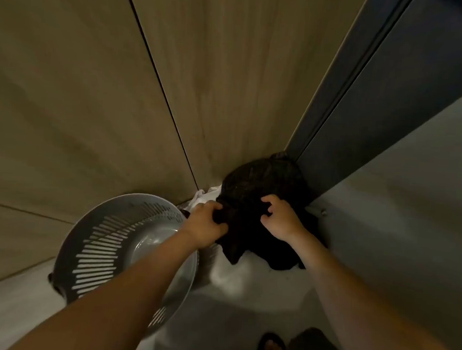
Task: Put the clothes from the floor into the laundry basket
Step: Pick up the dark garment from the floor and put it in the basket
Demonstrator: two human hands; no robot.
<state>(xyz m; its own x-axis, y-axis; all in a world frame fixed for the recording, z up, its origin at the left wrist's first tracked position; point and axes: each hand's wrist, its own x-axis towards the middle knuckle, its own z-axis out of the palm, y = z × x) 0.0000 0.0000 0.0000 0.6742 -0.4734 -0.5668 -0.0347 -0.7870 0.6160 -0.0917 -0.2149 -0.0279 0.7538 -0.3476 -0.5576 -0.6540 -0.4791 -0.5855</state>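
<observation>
A heap of dark clothes [261, 187] lies on the floor in the corner where a wooden panel wall meets a grey door frame. A bit of white cloth [203, 197] peeks out at the heap's left edge. My left hand [207, 224] is closed on the dark fabric at the heap's left side. My right hand [281, 217] grips the fabric on the heap's right side, fingers curled into it. The round grey laundry basket [92, 248] with slotted walls stands just left of the heap; my left forearm crosses over its rim. The basket's inside looks bare.
Wooden wall panels [122, 89] rise behind the basket and heap. A grey door frame [363, 88] and pale wall close off the right. My foot in a dark sandal [270, 347] stands on the light floor [244, 309] at the bottom.
</observation>
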